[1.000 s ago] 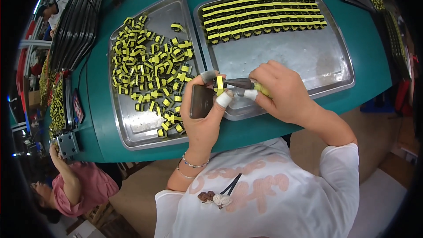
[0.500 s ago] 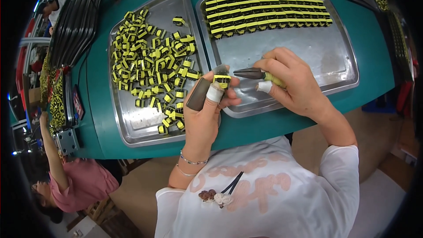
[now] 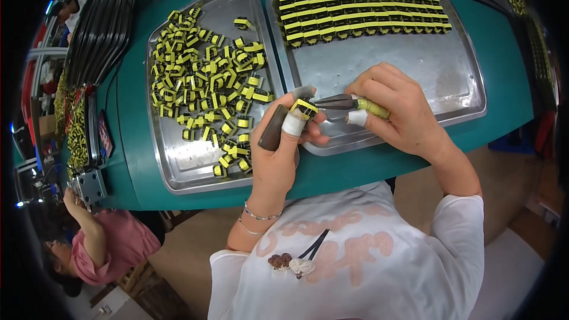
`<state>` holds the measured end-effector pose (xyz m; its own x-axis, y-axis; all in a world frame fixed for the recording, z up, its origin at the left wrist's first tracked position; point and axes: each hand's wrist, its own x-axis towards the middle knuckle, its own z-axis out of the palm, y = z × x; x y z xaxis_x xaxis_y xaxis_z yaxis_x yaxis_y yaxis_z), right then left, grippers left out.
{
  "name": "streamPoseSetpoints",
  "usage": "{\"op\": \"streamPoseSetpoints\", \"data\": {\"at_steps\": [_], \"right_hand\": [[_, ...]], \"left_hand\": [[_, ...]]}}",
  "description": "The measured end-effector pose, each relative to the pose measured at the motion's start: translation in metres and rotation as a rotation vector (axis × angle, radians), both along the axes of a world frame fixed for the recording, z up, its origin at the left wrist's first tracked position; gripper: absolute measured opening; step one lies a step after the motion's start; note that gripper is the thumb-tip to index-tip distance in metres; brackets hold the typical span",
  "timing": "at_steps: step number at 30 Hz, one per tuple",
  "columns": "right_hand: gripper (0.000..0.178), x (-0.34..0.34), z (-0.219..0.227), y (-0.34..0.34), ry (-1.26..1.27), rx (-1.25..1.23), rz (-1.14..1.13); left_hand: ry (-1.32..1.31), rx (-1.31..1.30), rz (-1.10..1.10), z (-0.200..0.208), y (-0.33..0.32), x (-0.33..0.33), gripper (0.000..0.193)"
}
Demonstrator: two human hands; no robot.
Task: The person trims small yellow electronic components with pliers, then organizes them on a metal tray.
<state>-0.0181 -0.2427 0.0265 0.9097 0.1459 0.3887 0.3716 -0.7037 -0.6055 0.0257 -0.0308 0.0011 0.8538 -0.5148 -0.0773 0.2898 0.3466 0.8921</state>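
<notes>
Pinched boxy yellow-and-black component point(image 3: 304, 108) in left hand point(image 3: 277, 157), between white-taped thumb and grey-wrapped finger, over near-left corner of metal row tray point(image 3: 409, 59). Held flat, smooth, dark-brown slab point(image 3: 272, 129) in same palm, left of row tray. Gripped tapered dark tool point(image 3: 338, 102), yellow-wrapped behind, in right hand point(image 3: 400, 106) above row tray, fingers closed round it, tip at component; couldn't tell if touching. Saw blocky loose components point(image 3: 207, 80) heaped left of row tray.

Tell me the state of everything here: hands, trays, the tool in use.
Left hand, closed on yellow component
Right hand, closed on pointed tool
Pointed tool, tip near yellow component, contact unclear
Left tray, holding jumbled components
Right tray, partly filled with component rows
</notes>
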Motion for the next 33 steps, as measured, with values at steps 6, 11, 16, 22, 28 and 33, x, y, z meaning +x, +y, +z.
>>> {"op": "streamPoseSetpoints", "data": {"at_steps": [6,11,16,22,28,33], "right_hand": [[0.028,0.0,0.001,-0.002,-0.024,-0.031,0.011],[0.032,-0.001,0.002,-0.005,-0.042,-0.076,0.03],[0.036,-0.002,0.003,-0.006,-0.072,-0.138,0.033],[0.038,-0.003,0.003,-0.007,-0.17,-0.238,0.009],[0.034,-0.005,0.002,0.0,-0.205,-0.321,-0.039],[0.031,-0.007,-0.005,0.004,-0.202,-0.323,-0.075]], "left_hand": [[-0.275,0.223,0.05,0.001,0.0,-0.003,0.034],[-0.397,0.296,0.055,-0.001,0.003,-0.003,0.034],[-0.531,0.326,0.082,-0.001,0.001,-0.002,0.032],[-0.48,0.378,0.132,0.002,-0.002,-0.007,0.03],[-0.547,0.411,0.141,-0.003,-0.002,-0.004,0.028],[-0.614,0.495,0.203,-0.005,-0.002,-0.006,0.027]]}}
